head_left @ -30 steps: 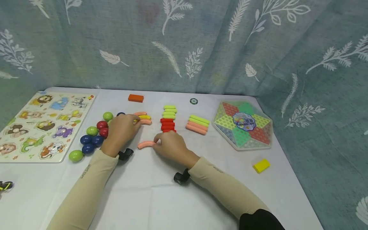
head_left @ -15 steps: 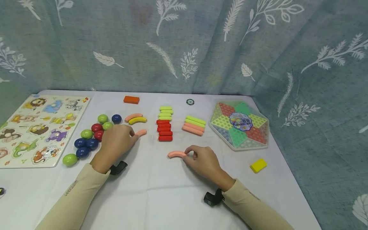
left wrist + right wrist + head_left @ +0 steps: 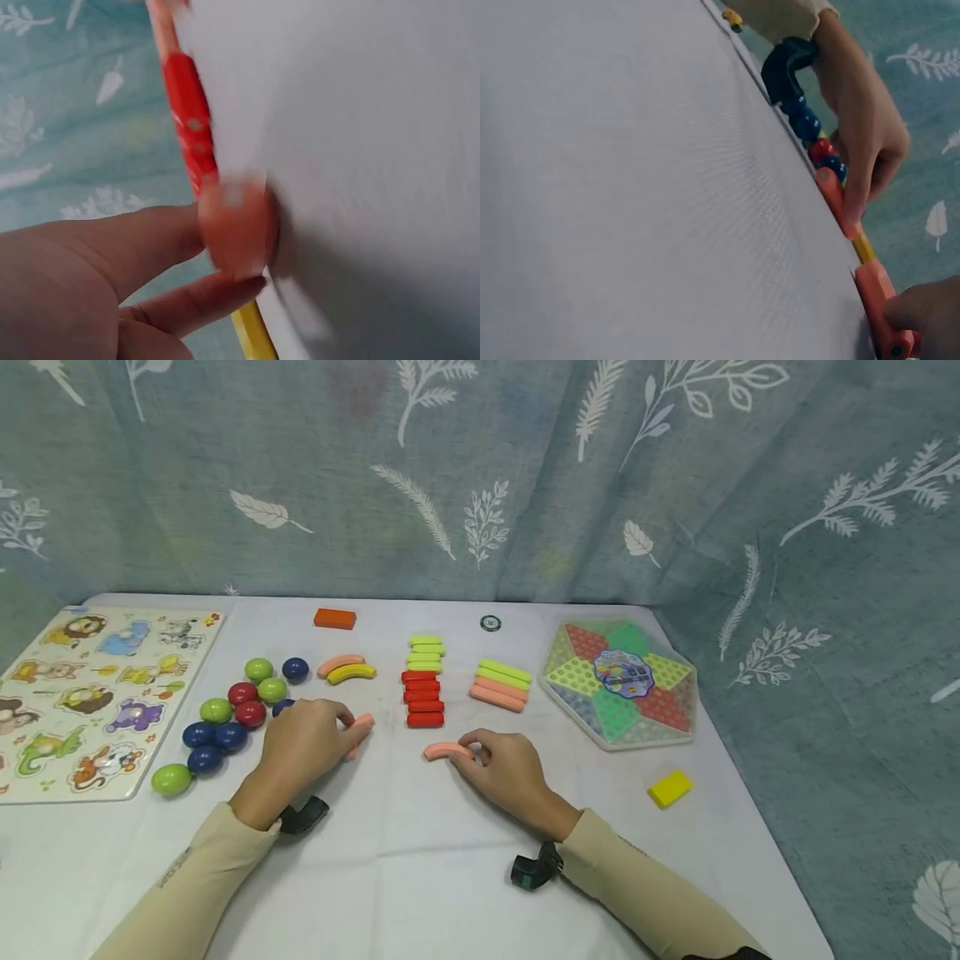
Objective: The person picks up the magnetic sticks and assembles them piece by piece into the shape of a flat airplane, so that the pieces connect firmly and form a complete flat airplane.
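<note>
My left hand [image 3: 311, 743] pinches a curved salmon-pink stick [image 3: 363, 723] between thumb and fingers, left of the table's middle. In the left wrist view that stick [image 3: 238, 229] is seen end-on and blurred. To its right, my right hand [image 3: 510, 772] pinches one end of a second curved salmon-pink stick [image 3: 444, 749]; its other end points left, and the two sticks are apart. The right wrist view also shows the left hand's stick [image 3: 832, 191]. Behind the left hand lie a yellow curved stick [image 3: 351, 673] and another pink curved stick [image 3: 340, 663].
Red and lime sticks form a column [image 3: 424, 705]; straight lime and pink sticks [image 3: 498, 694] lie beside it. Green, red and blue balls [image 3: 231, 737] sit at left by an animal puzzle board [image 3: 135, 714]. A hexagonal game box [image 3: 555, 693] and yellow block [image 3: 670, 789] are at right.
My left hand has drawn a pink curved stick towards me, away from the yellow one. My right hand has carried its pink stick to the right, then slightly back left.
</note>
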{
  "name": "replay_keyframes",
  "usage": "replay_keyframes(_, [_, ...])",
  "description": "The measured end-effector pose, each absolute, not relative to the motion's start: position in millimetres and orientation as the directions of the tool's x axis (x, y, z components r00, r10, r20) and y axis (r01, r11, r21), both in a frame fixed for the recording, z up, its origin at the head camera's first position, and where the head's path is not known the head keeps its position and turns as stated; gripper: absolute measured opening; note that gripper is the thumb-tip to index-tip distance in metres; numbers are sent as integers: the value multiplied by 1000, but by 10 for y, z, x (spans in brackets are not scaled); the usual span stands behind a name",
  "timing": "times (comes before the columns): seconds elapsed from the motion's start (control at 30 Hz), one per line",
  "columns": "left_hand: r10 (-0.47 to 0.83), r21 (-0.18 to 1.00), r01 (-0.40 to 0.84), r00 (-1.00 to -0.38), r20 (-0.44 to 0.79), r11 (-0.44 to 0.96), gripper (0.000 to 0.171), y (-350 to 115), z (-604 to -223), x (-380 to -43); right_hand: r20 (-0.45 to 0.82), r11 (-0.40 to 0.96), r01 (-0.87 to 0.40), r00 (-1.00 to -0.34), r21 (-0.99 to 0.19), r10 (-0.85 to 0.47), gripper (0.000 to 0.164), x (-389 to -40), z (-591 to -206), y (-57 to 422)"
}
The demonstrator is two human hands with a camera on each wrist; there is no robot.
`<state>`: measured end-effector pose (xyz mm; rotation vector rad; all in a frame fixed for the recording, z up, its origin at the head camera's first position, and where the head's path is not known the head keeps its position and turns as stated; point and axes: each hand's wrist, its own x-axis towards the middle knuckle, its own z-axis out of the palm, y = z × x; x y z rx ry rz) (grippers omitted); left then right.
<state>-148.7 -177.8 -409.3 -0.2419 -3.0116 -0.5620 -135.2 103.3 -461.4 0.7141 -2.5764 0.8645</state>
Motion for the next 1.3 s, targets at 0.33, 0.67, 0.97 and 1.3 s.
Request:
replay_keyframes(0.33, [255, 431, 261, -964, 74, 864, 31, -1425, -4149, -1251, 474, 692, -564, -808, -452, -349, 23, -1367, -4620, 1004])
replay_keyframes(0.67, [267, 437, 293, -956, 121, 851, 30, -1310, -4203, -1163, 457, 674, -570, -811, -471, -366, 21, -1320, -4631, 988])
replay_keyframes(0.97, [300, 436, 336, -942, 151, 835, 26, -1308, -4218, -1150, 461, 651, -602, -791, -463, -403, 20, -1258, -4634, 988])
replay_keyframes(1.3, [334, 411, 342, -938, 93, 845, 19, -1299, -4179, -1110, 476, 593, -655, -752, -468, -455, 21, -1259, -4658, 973])
